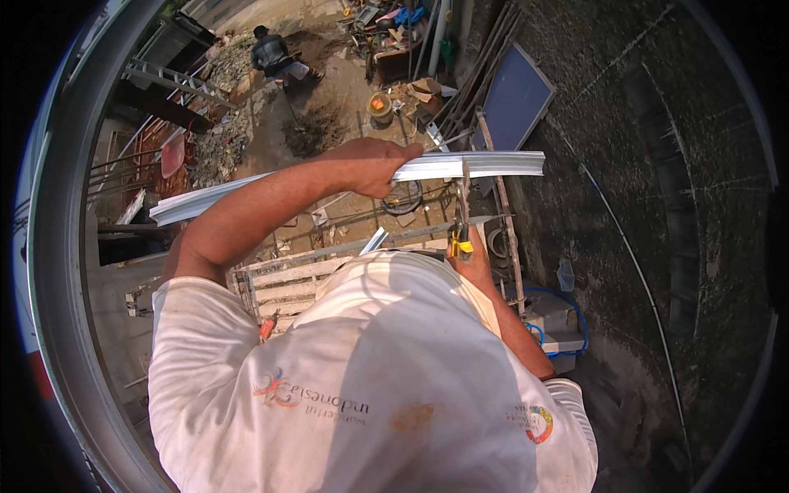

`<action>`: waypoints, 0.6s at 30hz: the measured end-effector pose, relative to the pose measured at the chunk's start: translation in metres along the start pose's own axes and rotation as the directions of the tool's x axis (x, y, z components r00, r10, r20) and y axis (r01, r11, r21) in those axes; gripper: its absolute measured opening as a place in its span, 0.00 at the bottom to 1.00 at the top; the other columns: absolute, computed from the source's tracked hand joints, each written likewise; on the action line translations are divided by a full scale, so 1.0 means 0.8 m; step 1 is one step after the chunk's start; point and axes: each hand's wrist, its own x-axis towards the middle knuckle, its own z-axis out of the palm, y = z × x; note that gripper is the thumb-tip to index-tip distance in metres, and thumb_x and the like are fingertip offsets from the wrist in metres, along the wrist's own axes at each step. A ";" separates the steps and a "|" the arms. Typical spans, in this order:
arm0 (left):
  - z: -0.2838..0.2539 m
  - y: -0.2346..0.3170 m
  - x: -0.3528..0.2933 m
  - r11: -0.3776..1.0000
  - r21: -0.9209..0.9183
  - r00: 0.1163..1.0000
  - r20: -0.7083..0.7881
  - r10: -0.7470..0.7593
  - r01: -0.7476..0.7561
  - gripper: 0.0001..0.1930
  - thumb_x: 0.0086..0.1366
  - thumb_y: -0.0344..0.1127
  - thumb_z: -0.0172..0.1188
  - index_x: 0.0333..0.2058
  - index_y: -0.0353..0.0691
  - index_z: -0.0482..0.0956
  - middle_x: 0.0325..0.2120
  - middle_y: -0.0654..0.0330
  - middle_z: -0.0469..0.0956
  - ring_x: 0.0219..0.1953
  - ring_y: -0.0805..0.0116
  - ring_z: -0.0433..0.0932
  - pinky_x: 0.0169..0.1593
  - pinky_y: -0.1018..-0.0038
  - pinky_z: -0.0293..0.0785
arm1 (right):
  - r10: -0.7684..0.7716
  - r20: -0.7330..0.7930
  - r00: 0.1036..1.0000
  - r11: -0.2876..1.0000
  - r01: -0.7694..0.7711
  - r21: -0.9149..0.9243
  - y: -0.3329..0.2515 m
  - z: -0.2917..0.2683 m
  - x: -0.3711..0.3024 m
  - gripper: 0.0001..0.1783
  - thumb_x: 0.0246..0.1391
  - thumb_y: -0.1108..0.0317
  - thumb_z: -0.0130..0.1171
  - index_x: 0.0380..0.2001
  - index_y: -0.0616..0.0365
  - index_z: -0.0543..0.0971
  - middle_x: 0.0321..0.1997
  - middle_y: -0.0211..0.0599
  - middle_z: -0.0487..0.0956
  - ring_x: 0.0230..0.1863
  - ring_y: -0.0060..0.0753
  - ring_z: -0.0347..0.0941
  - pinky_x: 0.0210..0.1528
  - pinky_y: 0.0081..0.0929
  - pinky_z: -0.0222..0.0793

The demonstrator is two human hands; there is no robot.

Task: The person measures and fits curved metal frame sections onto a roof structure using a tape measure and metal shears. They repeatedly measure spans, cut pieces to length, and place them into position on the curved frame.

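Observation:
A long silvery metal channel [503, 163] runs crosswise in front of me, its left end reaching past my forearm. My left hand [380, 167] is closed over it near the middle, and the left forearm hides part of its length. In my right hand [471, 264] are metal snips [461, 215] with black and yellow handles. Their jaws point away from me and meet the channel's near edge, right of my left hand. Whether the blades have bitten into the metal cannot be made out. Below the channel, a short silvery metal piece [375, 241] shows beside my shirt.
Light wooden slats [288, 287] lie under me, with a red-handled tool [269, 325] on them. A wooden pole [503, 209] and rough dark wall [616, 214] stand at right. A grey metal beam [62, 246] curves along the left. Below, a person [274, 54] crouches near a bucket [380, 106].

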 end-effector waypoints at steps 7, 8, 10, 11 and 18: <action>-0.001 -0.006 -0.004 0.999 -0.028 0.999 -0.032 0.023 -0.024 0.21 0.48 0.29 0.56 0.43 0.42 0.64 0.31 0.45 0.77 0.36 0.41 0.77 0.36 0.51 0.71 | 0.052 0.000 0.999 0.999 -0.052 0.005 -0.021 -0.009 0.006 0.17 0.44 0.75 0.55 0.40 0.56 0.66 0.30 0.49 0.71 0.35 0.54 0.72 0.38 0.39 0.66; -0.003 -0.006 -0.004 0.999 -0.031 0.999 -0.035 0.032 -0.033 0.21 0.48 0.29 0.56 0.43 0.42 0.64 0.31 0.44 0.77 0.36 0.41 0.77 0.36 0.51 0.71 | 0.065 0.007 0.998 0.998 -0.066 0.026 -0.024 -0.010 0.007 0.17 0.43 0.75 0.55 0.39 0.56 0.66 0.29 0.49 0.71 0.35 0.54 0.72 0.38 0.39 0.66; -0.001 -0.007 -0.004 1.000 -0.008 0.998 -0.054 0.027 -0.028 0.21 0.48 0.29 0.56 0.43 0.42 0.64 0.31 0.44 0.77 0.36 0.41 0.77 0.36 0.51 0.71 | 0.092 0.046 0.995 0.996 -0.093 0.012 -0.018 -0.012 0.007 0.17 0.43 0.75 0.55 0.39 0.57 0.66 0.30 0.49 0.71 0.35 0.52 0.72 0.38 0.39 0.66; -0.001 -0.007 -0.004 1.000 0.002 0.998 -0.063 0.024 -0.024 0.21 0.48 0.29 0.56 0.43 0.42 0.64 0.31 0.44 0.77 0.36 0.41 0.77 0.36 0.51 0.71 | 0.106 0.067 0.992 0.994 -0.107 0.005 -0.015 -0.012 0.007 0.17 0.42 0.76 0.55 0.38 0.57 0.66 0.31 0.48 0.71 0.35 0.51 0.72 0.38 0.39 0.66; -0.015 0.012 -0.005 0.992 0.122 0.998 -0.057 -0.018 0.025 0.23 0.50 0.32 0.58 0.46 0.46 0.64 0.32 0.47 0.77 0.36 0.44 0.78 0.36 0.52 0.72 | 0.192 0.153 0.969 0.940 -0.226 0.256 0.013 -0.008 0.003 0.32 0.39 0.78 0.57 0.52 0.55 0.61 0.40 0.39 0.75 0.45 0.40 0.72 0.51 0.32 0.64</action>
